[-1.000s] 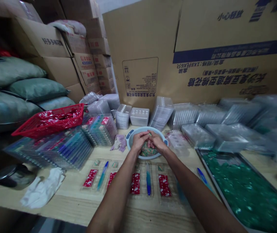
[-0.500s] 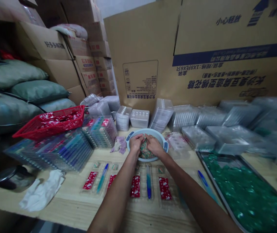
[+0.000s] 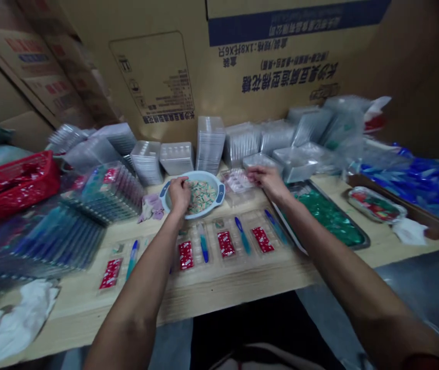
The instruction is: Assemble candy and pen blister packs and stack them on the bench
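My left hand (image 3: 179, 194) is over the left inside of a light blue bowl (image 3: 220, 194), its fingers curled together; what they hold, if anything, is hidden. Small pink, white and green pieces (image 3: 201, 197) fill the bowl. To the right of the bowl, my right hand (image 3: 268, 181) reaches over a clear plastic tray with pale pieces (image 3: 236, 180), fingertips pinched at its right edge; I cannot make out anything between them. In front of the bowl lies a row of clear trays, each with a red packet (image 3: 226, 243) and a blue-green plastic knife-like tool (image 3: 243, 235).
Stacks of clear trays (image 3: 210, 144) stand along a big cardboard sheet (image 3: 165, 67). On the right are a metal tray (image 3: 364, 241) of green packets and a box of blue tools (image 3: 419, 180). Filled trays (image 3: 53, 231), a red basket (image 3: 55, 177) and white gloves (image 3: 15, 321) lie left.
My view has turned right and down. Both hands were together in the bowl; the right has moved out to the tray with pale pieces, and the left has shifted to the bowl's left side.
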Demonstrator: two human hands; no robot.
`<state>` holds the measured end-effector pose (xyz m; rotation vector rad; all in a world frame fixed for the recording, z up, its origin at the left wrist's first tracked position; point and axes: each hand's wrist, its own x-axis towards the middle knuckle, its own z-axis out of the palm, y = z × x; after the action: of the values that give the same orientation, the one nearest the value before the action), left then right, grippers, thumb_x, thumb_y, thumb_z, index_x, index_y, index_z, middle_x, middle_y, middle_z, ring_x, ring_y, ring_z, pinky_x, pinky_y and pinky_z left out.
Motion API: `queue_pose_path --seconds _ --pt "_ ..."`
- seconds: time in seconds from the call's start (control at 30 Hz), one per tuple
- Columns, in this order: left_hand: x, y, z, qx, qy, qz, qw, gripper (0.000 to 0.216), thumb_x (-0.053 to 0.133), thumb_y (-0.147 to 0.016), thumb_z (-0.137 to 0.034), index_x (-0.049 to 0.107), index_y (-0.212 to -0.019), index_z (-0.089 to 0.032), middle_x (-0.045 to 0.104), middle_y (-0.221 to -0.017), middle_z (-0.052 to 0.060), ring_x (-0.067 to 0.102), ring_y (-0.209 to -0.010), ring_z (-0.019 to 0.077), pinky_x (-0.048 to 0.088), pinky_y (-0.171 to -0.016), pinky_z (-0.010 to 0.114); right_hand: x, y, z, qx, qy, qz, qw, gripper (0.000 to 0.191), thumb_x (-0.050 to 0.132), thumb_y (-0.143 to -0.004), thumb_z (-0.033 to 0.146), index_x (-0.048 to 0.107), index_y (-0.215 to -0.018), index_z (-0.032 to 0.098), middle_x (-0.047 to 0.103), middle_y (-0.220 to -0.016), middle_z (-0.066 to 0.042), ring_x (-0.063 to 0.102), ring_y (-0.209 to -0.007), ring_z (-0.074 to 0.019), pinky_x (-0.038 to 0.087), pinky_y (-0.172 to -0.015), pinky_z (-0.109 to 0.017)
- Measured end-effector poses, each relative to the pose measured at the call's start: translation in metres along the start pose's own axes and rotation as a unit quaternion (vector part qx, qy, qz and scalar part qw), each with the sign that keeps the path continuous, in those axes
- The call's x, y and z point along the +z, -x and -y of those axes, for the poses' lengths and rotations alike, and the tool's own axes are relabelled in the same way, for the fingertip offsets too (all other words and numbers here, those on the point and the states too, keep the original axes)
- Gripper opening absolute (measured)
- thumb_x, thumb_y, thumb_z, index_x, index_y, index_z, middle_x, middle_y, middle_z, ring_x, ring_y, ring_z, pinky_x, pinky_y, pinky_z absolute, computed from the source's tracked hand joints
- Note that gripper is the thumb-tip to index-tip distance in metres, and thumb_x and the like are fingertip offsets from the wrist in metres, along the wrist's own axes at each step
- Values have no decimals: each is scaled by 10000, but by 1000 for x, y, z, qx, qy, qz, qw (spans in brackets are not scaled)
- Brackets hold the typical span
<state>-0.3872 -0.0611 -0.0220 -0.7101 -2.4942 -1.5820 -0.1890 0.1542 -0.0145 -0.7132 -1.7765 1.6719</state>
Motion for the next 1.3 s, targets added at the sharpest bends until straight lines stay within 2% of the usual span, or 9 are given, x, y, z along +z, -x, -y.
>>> queue_pose_path --seconds 0.07,0.17,0.3,0.4,0.7,0.87,1.07,1.17,1.3 --pt "5 12 -20 27 -4 30 999 258 583 -812 -111 718 -1023 -172 696 -1108 100 616 -1121 251 421 -1077 392 -37 18 -6 6 4 -26 1000 253 637 -691 225 713 -920 149 704 -809 -39 584 -652 -123 435 -592 -231" --pt "29 44 -50 49 15 163 985 309 629 -780 -95 729 -1061 -178 730 -963 69 669 -954 233 500 -939 350 -70 43 -19 10 7 -48 999 267 634 -676 268 717 -904 157 709 -807 -51 593 -657 -136 422 -576 -238" --pt "79 90 -71 34 15 311 950 142 700 -698 -78 763 -798 -157 702 -670 28 644 -627 180 508 -655 262 -78 65 -30 14 0 -32 999 294 607 -692 292 724 -931 167 720 -837 -52 607 -687 -149 467 -650 -271" --pt "105 105 -72 26 -5 359 933 162 703 -626 -20 749 -675 -168 668 -584 12 602 -561 163 490 -636 255 -78 76 -29 -11 11 7 1000 288 604 -732 308 735 -954 180 725 -854 -45 623 -724 -168 499 -727 -309" --pt "116 105 -68 82 -62 387 916 324 630 -476 100 677 -490 -220 589 -514 13 615 -638 213 488 -776 302 -98 91 -31 -46 47 38 997 277 586 -802 351 745 -977 206 745 -918 -57 664 -803 -209 529 -785 -347" --pt "112 114 -66 132 -120 394 902 295 638 -555 81 713 -621 -197 669 -747 71 660 -840 241 484 -865 302 -101 94 -41 -34 64 40 997 292 572 -800 361 743 -976 203 754 -912 -56 666 -801 -211 524 -781 -345" --pt "97 129 -70 208 -242 407 856 242 572 -768 0 707 -896 -154 694 -961 98 625 -961 222 479 -902 324 -100 99 -44 -29 86 39 995 334 557 -782 390 745 -977 195 757 -926 -56 678 -820 -212 532 -814 -349" --pt "87 144 -70 246 -292 395 836 244 472 -891 -45 696 -950 -121 690 -1029 139 609 -1019 231 469 -938 344 -99 99 -41 -29 104 49 993 335 571 -787 422 749 -968 204 758 -928 -55 682 -852 -223 528 -828 -353" --pt "81 167 -68 279 -327 384 817 229 477 -908 -49 697 -951 -97 689 -1053 162 598 -1084 248 445 -999 358 -92 99 -42 -20 105 60 993 344 623 -764 470 757 -962 223 762 -943 -61 683 -863 -236 533 -808 -355"
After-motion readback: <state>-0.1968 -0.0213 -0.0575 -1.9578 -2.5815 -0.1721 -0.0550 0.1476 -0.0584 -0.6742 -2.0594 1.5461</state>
